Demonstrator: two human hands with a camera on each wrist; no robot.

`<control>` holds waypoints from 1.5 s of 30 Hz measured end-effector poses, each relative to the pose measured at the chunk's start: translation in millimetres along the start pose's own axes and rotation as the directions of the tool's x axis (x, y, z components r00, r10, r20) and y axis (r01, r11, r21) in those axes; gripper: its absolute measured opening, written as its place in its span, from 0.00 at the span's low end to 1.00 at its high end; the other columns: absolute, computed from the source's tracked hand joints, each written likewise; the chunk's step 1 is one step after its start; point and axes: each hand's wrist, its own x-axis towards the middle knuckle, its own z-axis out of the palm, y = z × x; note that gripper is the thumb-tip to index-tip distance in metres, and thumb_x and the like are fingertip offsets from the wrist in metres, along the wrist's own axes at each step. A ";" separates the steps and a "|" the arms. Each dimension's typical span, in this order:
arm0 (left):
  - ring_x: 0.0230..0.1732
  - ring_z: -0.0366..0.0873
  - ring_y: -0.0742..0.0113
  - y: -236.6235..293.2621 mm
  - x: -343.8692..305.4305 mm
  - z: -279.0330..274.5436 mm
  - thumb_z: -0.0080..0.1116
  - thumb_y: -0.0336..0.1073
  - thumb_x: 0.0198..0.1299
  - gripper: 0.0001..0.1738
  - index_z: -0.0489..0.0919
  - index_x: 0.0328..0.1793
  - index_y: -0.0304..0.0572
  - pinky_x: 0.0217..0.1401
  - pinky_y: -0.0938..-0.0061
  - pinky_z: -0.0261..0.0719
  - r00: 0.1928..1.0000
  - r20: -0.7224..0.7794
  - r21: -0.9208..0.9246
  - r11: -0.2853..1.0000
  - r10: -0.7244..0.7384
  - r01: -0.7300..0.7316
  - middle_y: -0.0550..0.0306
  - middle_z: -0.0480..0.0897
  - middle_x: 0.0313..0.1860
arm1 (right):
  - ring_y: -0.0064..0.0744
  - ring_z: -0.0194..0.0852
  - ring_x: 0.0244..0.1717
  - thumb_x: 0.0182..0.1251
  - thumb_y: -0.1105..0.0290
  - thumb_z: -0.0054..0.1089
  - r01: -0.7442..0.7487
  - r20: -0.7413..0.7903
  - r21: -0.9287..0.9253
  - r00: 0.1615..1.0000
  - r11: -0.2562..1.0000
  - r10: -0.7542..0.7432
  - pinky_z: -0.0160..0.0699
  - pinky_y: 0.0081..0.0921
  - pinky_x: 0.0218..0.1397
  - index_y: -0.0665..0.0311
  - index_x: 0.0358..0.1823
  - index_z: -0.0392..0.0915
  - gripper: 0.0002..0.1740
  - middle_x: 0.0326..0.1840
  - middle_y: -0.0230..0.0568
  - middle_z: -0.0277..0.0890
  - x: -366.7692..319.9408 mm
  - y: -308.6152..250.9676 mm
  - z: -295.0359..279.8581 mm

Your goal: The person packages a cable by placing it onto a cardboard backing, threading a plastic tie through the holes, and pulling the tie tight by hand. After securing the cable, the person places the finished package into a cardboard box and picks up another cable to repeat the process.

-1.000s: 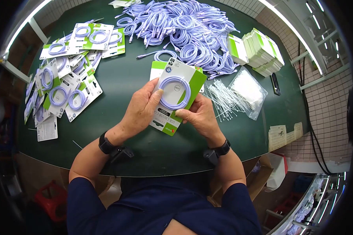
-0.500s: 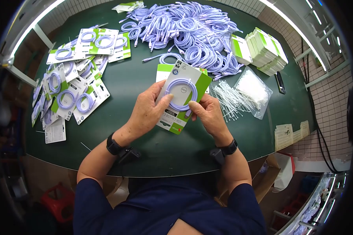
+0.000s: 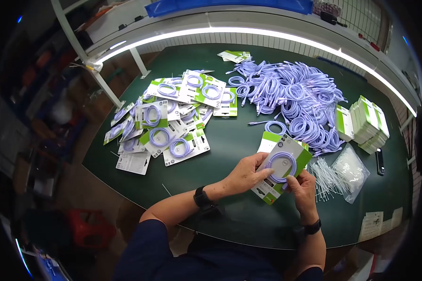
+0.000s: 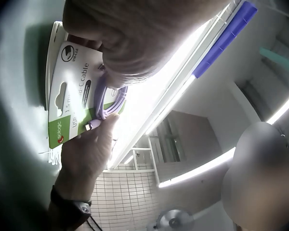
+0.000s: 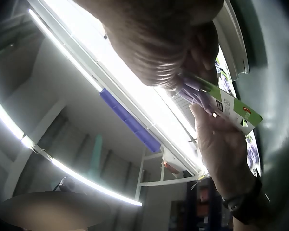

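Observation:
A printed card (image 3: 291, 149) with a coiled lilac USB-C cable (image 3: 294, 165) fixed on its face is held tilted over the table. The left hand (image 3: 244, 177) grips its left edge, thumb on the front beside the coil. At the lower right, the right hand (image 3: 305, 191) pinches the card, thumb by the cable's plug; the left wrist view shows that thumb and the metal plug tip (image 4: 88, 127) close together. More cards (image 3: 267, 142) show behind the held one. The fingers under the card are hidden in the head view.
A pile of carded cables (image 3: 173, 117) lies left on the green table (image 3: 211, 187). Loose coiled cables (image 3: 290, 89) are heaped at the back, with card stacks (image 3: 368, 122) to their right. White zip ties (image 3: 324, 178), a plastic bag (image 3: 351, 172) and a black cutter (image 3: 380, 161) lie at right.
The head view has swung so the table sits lower and farther right. The right thumb has moved from the card's lower edge up to the cable's plug. The left hand keeps its grip.

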 end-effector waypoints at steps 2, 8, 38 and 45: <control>0.56 0.86 0.71 1.5 -4.1 -7.6 0.63 0.33 0.78 0.26 0.74 0.76 0.27 0.63 0.72 0.86 0.997 0.030 -0.137 0.988 -0.066 0.070 0.51 0.87 0.60 | 0.20 0.84 0.33 0.80 0.71 0.67 0.011 0.002 0.011 1.000 1.000 -0.011 0.80 0.18 0.35 0.70 0.56 0.85 0.11 0.41 0.37 0.89 0.6 0.4 2.2; 0.50 0.87 0.67 9.1 19.4 -77.1 0.64 0.33 0.72 0.20 0.80 0.65 0.27 0.56 0.69 0.86 0.959 -0.270 0.210 0.977 0.087 -0.030 0.46 0.90 0.50 | 0.24 0.88 0.38 0.80 0.72 0.64 0.002 -0.129 0.008 0.992 1.000 -0.001 0.82 0.18 0.37 0.69 0.59 0.84 0.12 0.52 0.41 0.90 0.8 -6.1 12.1; 0.40 0.91 0.52 4.6 160.1 -104.7 0.71 0.42 0.66 0.17 0.91 0.49 0.33 0.48 0.64 0.86 0.995 0.097 0.803 0.590 0.010 -0.085 0.43 0.92 0.40 | 0.20 0.87 0.37 0.78 0.75 0.68 -0.048 0.039 -0.186 0.998 0.981 0.057 0.87 0.19 0.43 0.72 0.53 0.88 0.09 0.39 0.36 0.88 3.0 13.2 5.0; 0.41 0.91 0.45 -79.4 210.1 -70.1 0.74 0.52 0.59 0.21 0.91 0.42 0.39 0.48 0.54 0.87 0.996 0.042 0.938 0.340 0.080 -0.067 0.41 0.91 0.36 | 0.20 0.84 0.34 0.76 0.75 0.69 0.078 0.032 -0.268 0.997 0.960 -0.072 0.85 0.20 0.40 0.71 0.51 0.87 0.08 0.36 0.36 0.88 1.1 18.7 4.2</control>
